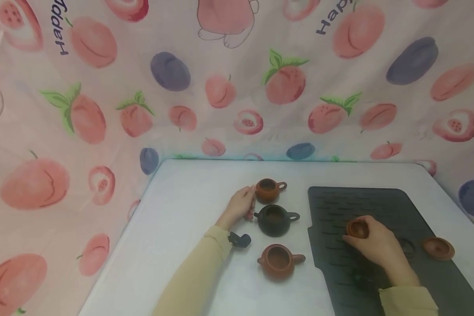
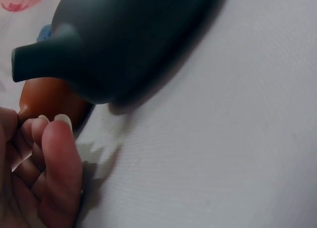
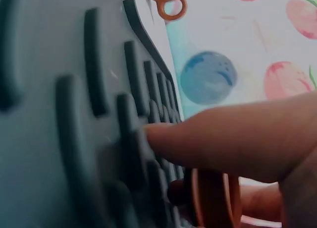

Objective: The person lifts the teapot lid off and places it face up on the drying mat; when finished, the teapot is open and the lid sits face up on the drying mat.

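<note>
My left hand (image 1: 242,202) pinches the short spout of the orange-brown teapot (image 1: 267,190), the farthest of three lidless teapots in a column. The black teapot (image 1: 274,220) stands just nearer, its spout close to my left fingers; in the left wrist view its dark body (image 2: 133,34) fills the top. Nearest is the reddish-brown teapot (image 1: 278,262). Over the dark ribbed mat (image 1: 324,206), my right hand (image 1: 379,241) grips a small round brown lid (image 1: 357,229) between thumb and fingers, its hollow side showing. The right wrist view shows the lid's rim (image 3: 213,198) partly behind the thumb.
Another brown lid (image 1: 438,249) lies at the mat's right edge. A dark round lid (image 1: 407,248) is partly hidden behind my right hand. A fruit-print cloth (image 1: 221,131) hangs behind the white table (image 1: 174,197). A black wrist device (image 1: 240,240) sits at my left cuff.
</note>
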A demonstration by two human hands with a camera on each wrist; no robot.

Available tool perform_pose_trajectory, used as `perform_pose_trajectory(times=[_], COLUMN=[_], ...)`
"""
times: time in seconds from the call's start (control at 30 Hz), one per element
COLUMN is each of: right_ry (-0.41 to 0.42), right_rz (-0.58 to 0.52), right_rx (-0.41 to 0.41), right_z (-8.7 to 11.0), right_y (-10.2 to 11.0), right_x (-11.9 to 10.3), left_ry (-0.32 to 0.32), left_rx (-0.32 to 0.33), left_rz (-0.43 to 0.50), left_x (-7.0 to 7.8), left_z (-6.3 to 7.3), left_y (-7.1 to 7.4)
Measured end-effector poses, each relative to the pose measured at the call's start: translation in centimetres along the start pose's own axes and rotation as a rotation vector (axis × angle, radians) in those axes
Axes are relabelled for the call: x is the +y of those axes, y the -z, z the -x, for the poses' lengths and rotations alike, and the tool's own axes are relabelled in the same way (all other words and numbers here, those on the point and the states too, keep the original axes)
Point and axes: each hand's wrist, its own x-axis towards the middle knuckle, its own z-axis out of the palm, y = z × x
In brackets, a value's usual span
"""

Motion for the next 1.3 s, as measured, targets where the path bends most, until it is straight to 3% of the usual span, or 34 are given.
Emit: perform_pose_trajectory(times=[0.13,0.33,0.5,0.77,1.03,1.3], right_ry=[-0.089,-0.13,-0.123,-0.059,-0.106,-0.07], right_rz=[0.017,0.036,0.057,0.071,0.035,0.024], right_rx=[-0.087,-0.146,-0.146,-0.115,-0.122,-0.069], right_z=[0.5,1.1,1.4,1.2,1.3,1.4], right_y=[0.5,0.3,0.0,1.3,1.2,1.0], right_x=[0.8,1.5,2.3,2.4,2.3,2.3], left_ry=[0.004,0.005,0.009,-0.012,0.0,-0.017], left_rx=[-0.006,-0.019,-0.02,-0.008,-0.009,-0.004], left_rz=[-0.001,-0.019,-0.019,0.006,0.013,0.015], left_x=[-0.1,-0.5,-0.7,-0.2,-0.3,-0.1], left_z=[0.2,0.3,0.6,0.2,-0.1,-0.4], left_y=[-0.3,-0.6,-0.8,-0.5,-0.1,-0.1])
